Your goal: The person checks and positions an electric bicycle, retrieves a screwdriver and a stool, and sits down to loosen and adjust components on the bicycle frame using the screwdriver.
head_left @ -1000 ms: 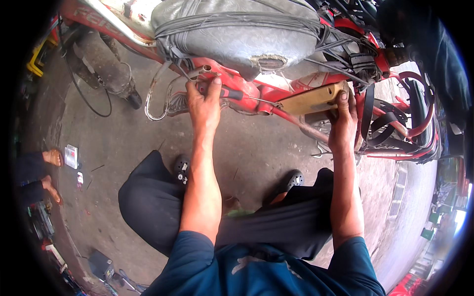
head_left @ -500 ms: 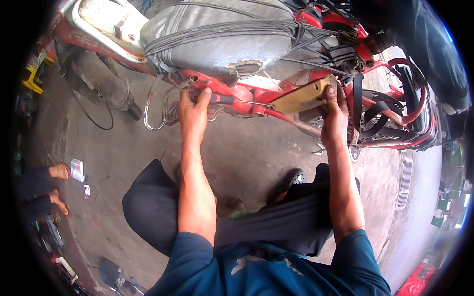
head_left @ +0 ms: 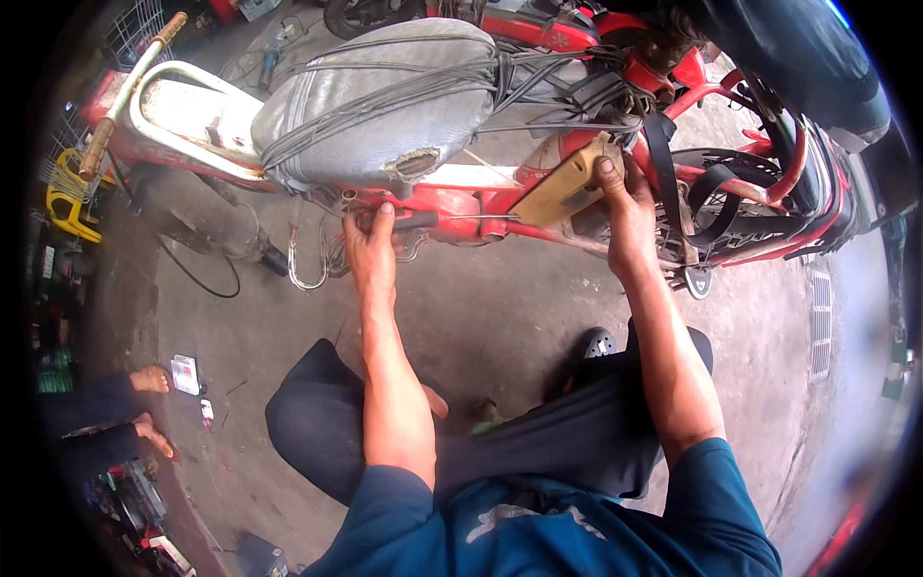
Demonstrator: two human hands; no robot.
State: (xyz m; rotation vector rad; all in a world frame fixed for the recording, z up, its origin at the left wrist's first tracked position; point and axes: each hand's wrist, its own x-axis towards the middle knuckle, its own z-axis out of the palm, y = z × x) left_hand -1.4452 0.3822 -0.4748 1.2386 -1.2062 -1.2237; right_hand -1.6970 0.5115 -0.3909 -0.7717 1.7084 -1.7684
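Note:
In the head view, my left hand [head_left: 370,252] is closed on a screwdriver [head_left: 415,220] with a dark and red handle, whose thin shaft points rightward to the near end of a tan panel [head_left: 551,197]. My right hand [head_left: 630,216] grips that panel at its right end, thumb on the face. Both sit against the red frame [head_left: 464,207] of a worn two-wheeler, below a torn grey seat [head_left: 370,91] lashed with cords. A bent metal tube [head_left: 306,281] hangs left of my left hand, and a black strap [head_left: 711,221] loops right of my right hand.
Another person's bare feet [head_left: 152,379] are at the left, beside a small clear case [head_left: 185,375]. Tools and parts [head_left: 135,500] crowd the lower-left edge. A yellow item [head_left: 69,216] lies at the left, a red vehicle [head_left: 548,34] stands behind, and a floor grate [head_left: 820,322] is at the right.
The view has shifted, showing more beyond the bike, including a handlebar at upper left. Both hands sit lower and further left in the picture, still holding the screwdriver and panel.

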